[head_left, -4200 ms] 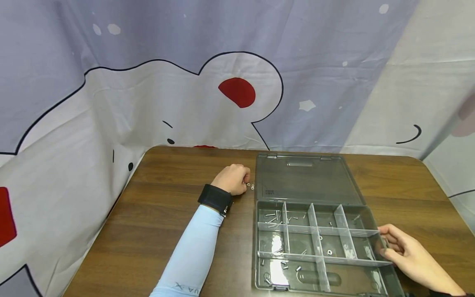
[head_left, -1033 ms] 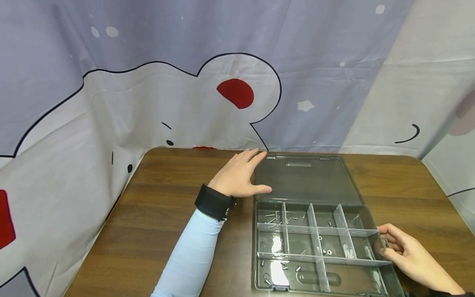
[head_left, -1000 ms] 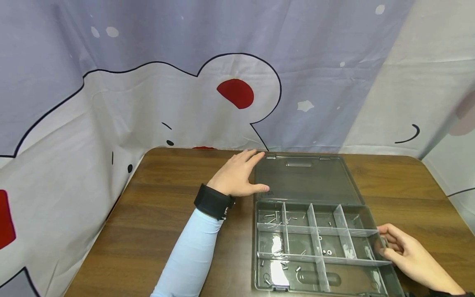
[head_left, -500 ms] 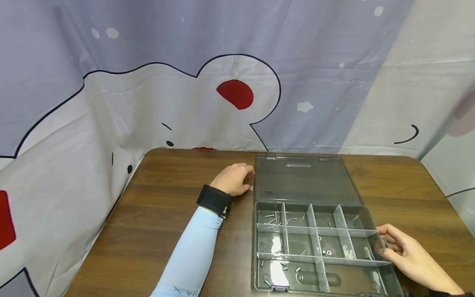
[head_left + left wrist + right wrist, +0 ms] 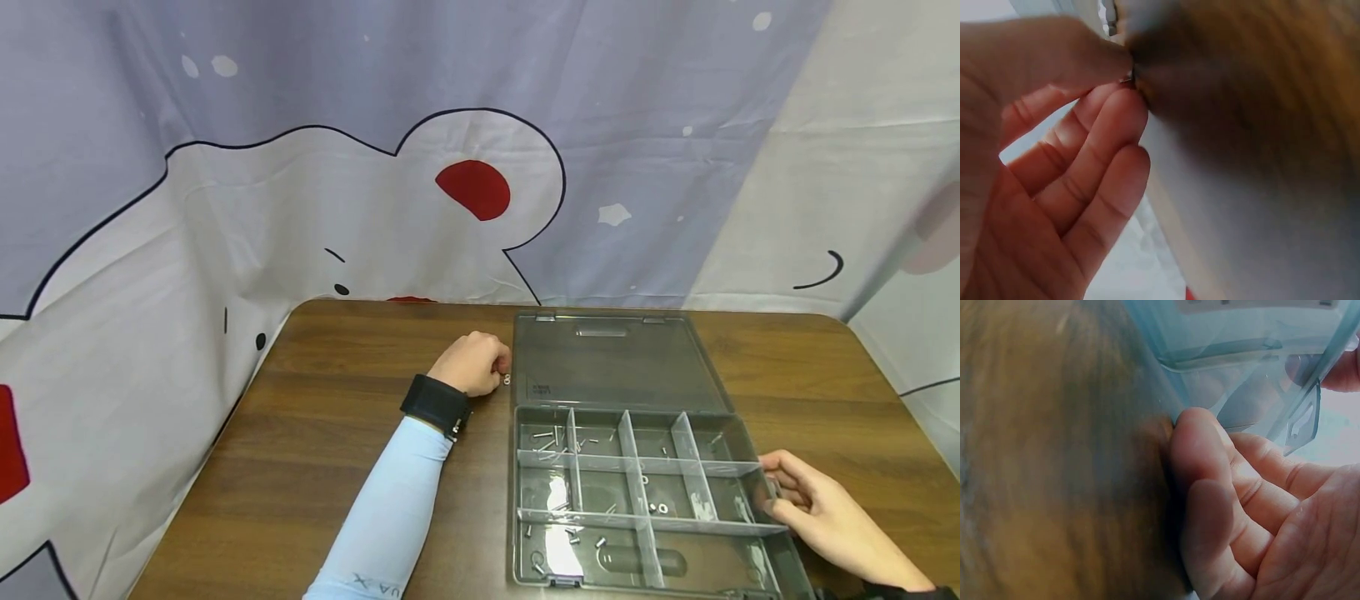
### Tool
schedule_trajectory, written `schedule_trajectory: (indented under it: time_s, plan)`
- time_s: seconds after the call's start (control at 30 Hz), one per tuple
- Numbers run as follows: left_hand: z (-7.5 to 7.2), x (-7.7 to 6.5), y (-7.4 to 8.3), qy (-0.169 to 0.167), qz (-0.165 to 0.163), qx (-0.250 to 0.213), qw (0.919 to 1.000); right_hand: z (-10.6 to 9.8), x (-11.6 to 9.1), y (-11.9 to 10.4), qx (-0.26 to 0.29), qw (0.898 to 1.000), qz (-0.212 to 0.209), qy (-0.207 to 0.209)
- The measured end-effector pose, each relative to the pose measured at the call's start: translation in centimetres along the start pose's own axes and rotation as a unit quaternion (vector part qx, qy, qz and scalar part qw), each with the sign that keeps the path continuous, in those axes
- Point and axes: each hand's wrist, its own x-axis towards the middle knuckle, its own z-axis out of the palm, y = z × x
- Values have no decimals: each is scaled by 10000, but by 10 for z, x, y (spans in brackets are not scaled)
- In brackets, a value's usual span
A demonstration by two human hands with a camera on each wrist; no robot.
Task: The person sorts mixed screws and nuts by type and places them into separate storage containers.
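Note:
My left hand (image 5: 471, 365) is down on the table just left of the box's open lid (image 5: 615, 358). Thumb and fingertips pinch a small metal nut (image 5: 1127, 78), mostly covered by them. Right beside the fingertips lie small ring-shaped nuts (image 5: 507, 379). A grey see-through compartment box (image 5: 654, 525) lies with its lid folded back flat. My right hand (image 5: 813, 508) grips the box's right side wall, thumb at the top edge and fingers curled against the outside. In the right wrist view, the fingers (image 5: 1200, 450) sit low against the clear wall.
Screws (image 5: 555, 437) and other small metal parts lie in several compartments. Two small round pieces (image 5: 657, 508) share a middle compartment. The wooden table (image 5: 322, 467) ends at a printed curtain (image 5: 300, 217) behind the box.
My left hand was spread open by the lid a second ago; it has come back to the nuts and pinched one. A second round piece now lies in the middle compartment. The right hand stays.

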Motion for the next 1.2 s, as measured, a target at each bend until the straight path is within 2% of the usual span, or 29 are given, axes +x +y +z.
schedule_trajectory:
  time_s: [0.2,0.3,0.47,0.63,0.8,0.97,1.2]
  plan:
    - [-4,-3,1,147,-266,-23,9995,1,-1,-1,-136,9999,92,-20]
    - [-15,-4,8,391,-132,-71,9991,1,-1,-1,-190,9997,118,-39]
    - [-40,-8,34,867,542,-319,9942,0,0,-2,-215,9997,148,-38]
    - [-55,-11,69,1258,1428,-497,9805,0,-1,-2,-213,9995,214,-67]
    - [-54,-12,103,1308,2128,-449,9673,1,-1,-2,-207,9995,236,-66]
    - [-49,-16,135,1183,2777,-227,9531,0,-1,-2,-207,9994,252,-73]
    - [-39,-23,175,919,3421,122,9351,0,0,-1,9,10000,57,-7]
